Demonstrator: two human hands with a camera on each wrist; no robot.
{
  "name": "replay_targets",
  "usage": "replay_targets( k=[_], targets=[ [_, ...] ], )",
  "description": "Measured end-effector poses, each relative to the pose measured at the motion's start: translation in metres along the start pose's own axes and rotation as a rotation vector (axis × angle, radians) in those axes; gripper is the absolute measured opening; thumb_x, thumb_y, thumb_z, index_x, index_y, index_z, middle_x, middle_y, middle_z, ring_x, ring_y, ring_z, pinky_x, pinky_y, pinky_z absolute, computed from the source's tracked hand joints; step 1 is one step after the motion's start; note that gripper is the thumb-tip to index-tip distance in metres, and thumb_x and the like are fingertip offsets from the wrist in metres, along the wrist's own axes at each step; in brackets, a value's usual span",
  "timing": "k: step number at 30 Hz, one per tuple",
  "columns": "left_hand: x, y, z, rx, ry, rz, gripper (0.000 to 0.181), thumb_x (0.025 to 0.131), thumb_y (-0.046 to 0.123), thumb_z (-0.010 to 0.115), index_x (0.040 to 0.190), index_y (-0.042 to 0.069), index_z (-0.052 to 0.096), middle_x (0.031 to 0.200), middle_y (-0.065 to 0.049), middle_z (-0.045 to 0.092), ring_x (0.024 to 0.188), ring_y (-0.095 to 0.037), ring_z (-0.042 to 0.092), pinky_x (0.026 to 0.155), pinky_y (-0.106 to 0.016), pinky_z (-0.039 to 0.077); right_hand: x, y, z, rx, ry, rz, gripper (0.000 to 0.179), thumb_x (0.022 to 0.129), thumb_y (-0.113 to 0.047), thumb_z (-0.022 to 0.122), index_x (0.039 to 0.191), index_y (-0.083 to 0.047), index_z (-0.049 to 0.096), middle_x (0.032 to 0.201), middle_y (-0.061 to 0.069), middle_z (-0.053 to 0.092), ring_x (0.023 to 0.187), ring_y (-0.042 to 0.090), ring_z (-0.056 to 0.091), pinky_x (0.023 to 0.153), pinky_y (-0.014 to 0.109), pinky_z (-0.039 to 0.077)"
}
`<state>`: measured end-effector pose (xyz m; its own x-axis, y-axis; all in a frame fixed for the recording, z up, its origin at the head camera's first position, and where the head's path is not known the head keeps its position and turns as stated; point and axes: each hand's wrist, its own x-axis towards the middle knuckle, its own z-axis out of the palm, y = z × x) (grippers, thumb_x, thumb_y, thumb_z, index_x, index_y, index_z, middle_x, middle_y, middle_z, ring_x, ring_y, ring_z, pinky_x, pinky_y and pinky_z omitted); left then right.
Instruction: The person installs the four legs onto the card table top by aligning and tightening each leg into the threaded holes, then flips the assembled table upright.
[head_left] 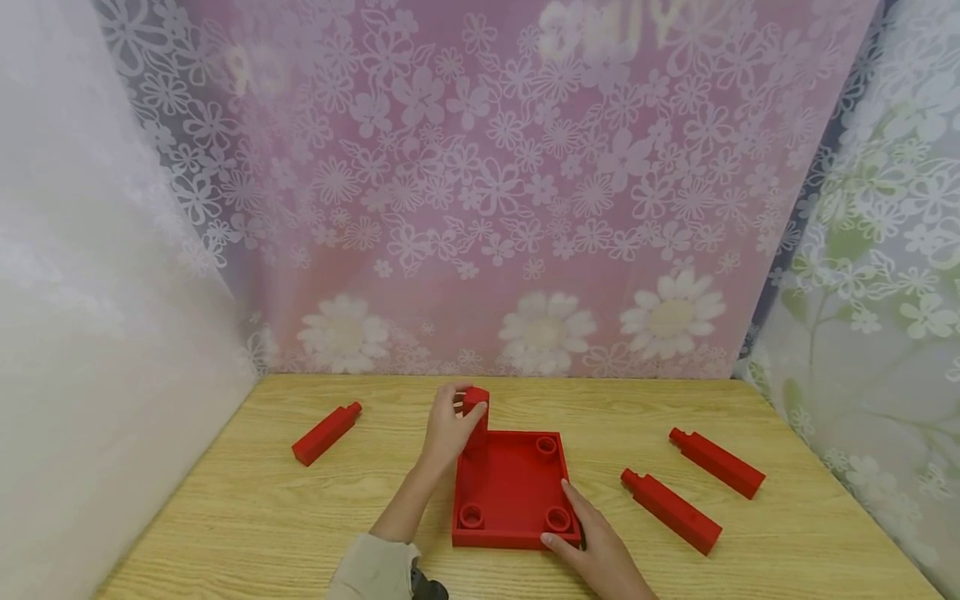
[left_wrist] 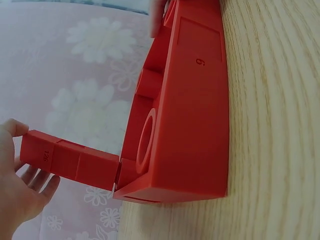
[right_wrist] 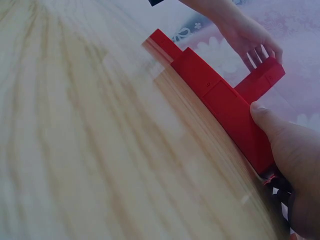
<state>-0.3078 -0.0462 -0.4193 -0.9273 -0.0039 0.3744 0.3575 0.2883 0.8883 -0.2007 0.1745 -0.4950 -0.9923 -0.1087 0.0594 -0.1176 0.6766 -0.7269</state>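
Sleeve (head_left: 371, 568) | left fingers (left_wrist: 49, 189) pinch upright red block (left_wrist: 87, 162) | right fingers (head_left: 582, 505) grip tray (head_left: 495, 541) corner

head: soft, hazy light | left wrist: bright | right wrist: dimmer, tabletop (right_wrist: 110, 140) sheen

The head camera looks forward and down from above, flowered cloth (head_left: 480, 167) toward twelve o'clock, tabletop (head_left: 375, 492) toward six. The left wrist camera sits low and close to the red tray (left_wrist: 192, 120), turned sideways, with tabletop toward three o'clock. The right wrist camera skims the tabletop aslant, tray toward three. All three share the tray and left hand (left_wrist: 20, 192), the latter at eight o'clock in the left wrist view.
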Motion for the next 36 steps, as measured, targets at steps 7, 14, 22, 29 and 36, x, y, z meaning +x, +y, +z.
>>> replay_targets(
  k=[7,14,22,29,36],
  targets=[
    [0.0019,-0.0006,-0.0010,0.050,-0.018,0.032,0.031,0.091,0.007,0.046,0.119,0.005,0.059,0.114,-0.012,0.048,0.096,-0.027,0.053,0.079,-0.039,0.047,0.0007,0.0020,0.0004,-0.007,0.002,-0.006,0.089,0.076,-0.059,0.062,0.144,-0.011,0.031,0.141,0.016,0.036,0.124,0.039,0.034,0.092,0.057,0.034],
    [0.0024,0.0010,0.0017,0.084,-0.016,0.023,0.032,0.093,0.017,0.050,0.123,0.006,0.055,0.114,-0.011,0.048,0.094,-0.025,0.052,0.076,-0.038,0.047,0.0007,0.0029,0.0000,-0.002,0.004,-0.015,0.089,0.076,-0.059,0.062,0.144,-0.011,0.031,0.141,0.016,0.035,0.124,0.039,0.035,0.092,0.057,0.034],
    [-0.0008,0.0040,0.0074,0.039,0.092,-0.059,0.047,0.084,0.023,0.069,0.120,0.003,0.045,0.107,-0.012,0.051,0.088,-0.024,0.055,0.069,-0.036,0.050,0.0008,0.0034,0.0014,-0.007,0.005,-0.015,0.089,0.076,-0.060,0.061,0.144,-0.011,0.030,0.141,0.016,0.035,0.124,0.038,0.034,0.093,0.057,0.034],
    [-0.0020,0.0053,0.0069,0.043,0.112,-0.070,0.040,0.083,0.021,0.069,0.112,0.002,0.049,0.103,-0.009,0.052,0.090,-0.024,0.055,0.072,-0.037,0.050,0.0014,0.0030,0.0009,0.006,0.003,-0.021,0.089,0.077,-0.059,0.061,0.144,-0.011,0.030,0.141,0.016,0.035,0.124,0.039,0.034,0.094,0.057,0.033],
    [-0.0024,0.0017,0.0039,0.052,0.075,-0.022,0.036,0.085,0.018,0.068,0.114,0.003,0.053,0.108,-0.009,0.049,0.097,-0.024,0.052,0.080,-0.039,0.047,0.0017,0.0035,0.0002,0.011,0.001,-0.022,0.089,0.077,-0.059,0.062,0.144,-0.009,0.030,0.141,0.016,0.035,0.124,0.039,0.035,0.094,0.056,0.032]
  ],
)
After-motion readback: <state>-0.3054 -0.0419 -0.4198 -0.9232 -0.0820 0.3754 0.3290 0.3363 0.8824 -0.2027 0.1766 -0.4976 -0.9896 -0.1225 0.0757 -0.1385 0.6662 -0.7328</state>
